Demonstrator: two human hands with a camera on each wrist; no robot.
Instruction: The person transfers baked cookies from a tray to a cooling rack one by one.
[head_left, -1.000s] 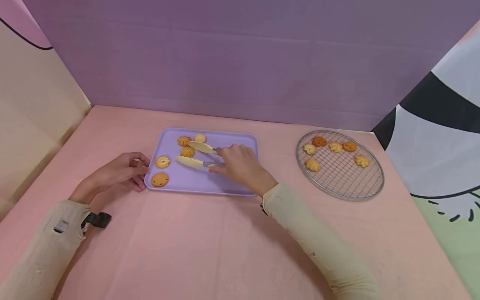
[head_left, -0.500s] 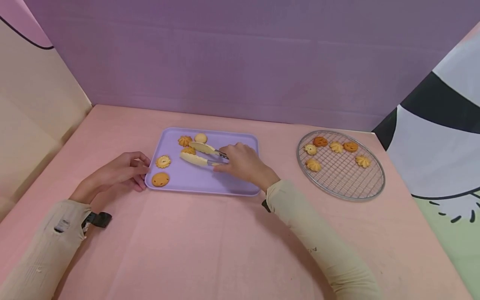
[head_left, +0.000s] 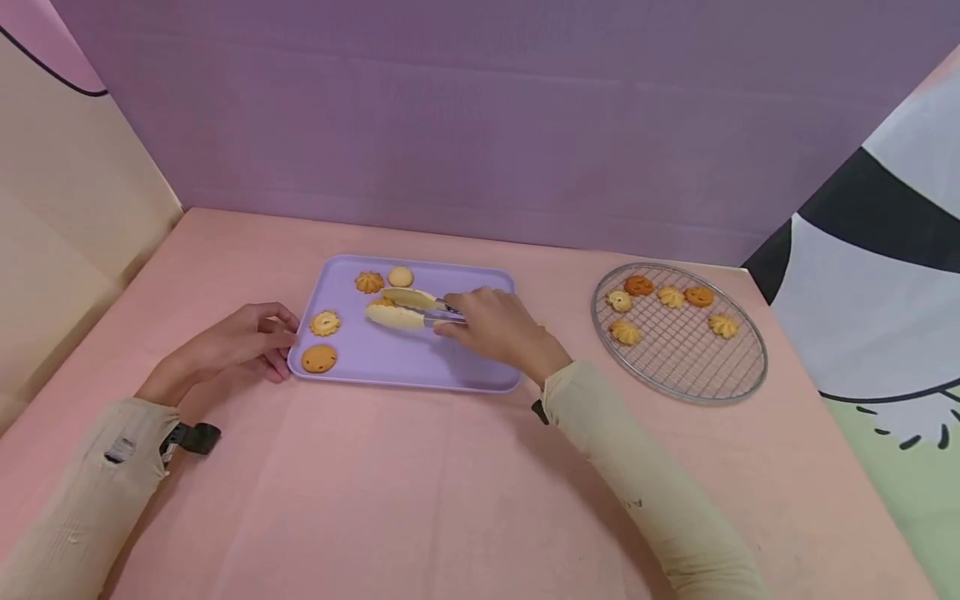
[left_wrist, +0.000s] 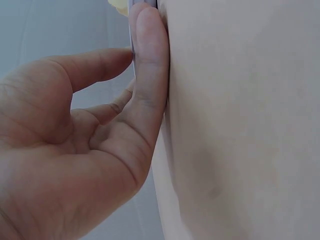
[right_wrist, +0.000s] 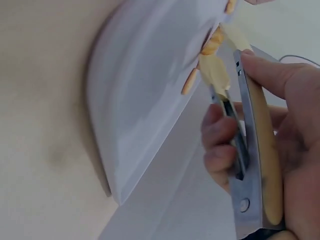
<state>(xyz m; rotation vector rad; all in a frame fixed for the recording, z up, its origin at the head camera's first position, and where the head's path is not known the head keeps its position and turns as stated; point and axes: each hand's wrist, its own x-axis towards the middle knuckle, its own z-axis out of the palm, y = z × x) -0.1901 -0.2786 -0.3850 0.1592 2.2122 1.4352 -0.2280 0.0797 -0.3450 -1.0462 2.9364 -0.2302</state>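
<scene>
Cream-tipped tongs (head_left: 401,317) stand narrower than a second ago: their ends have closed in about a golden cookie (head_left: 384,301), and the right hand (head_left: 501,330) has shifted slightly rightward. Its grip curls round the handles, thumb on one arm and fingers on the other. That cookie lies ahead and left of the grip, between the two tips; whether it is raised off the lilac tray (head_left: 412,358), I cannot tell. Unmoved, the left hand (head_left: 242,337) touches the tray's left edge with fingers loosely extended. Just past the tongs from the grip sit a swirled cookie (head_left: 368,282) and a pale round cookie (head_left: 401,277); farther left, near the left hand, lie a ring cookie (head_left: 325,323) and a spotted cookie (head_left: 318,358). Right of the grip, a round wire rack (head_left: 690,350) bears six cookies (head_left: 671,296). Pink cloth covers the table (head_left: 420,483) beneath, and a purple backdrop (head_left: 480,125) rises beyond the grip.
</scene>
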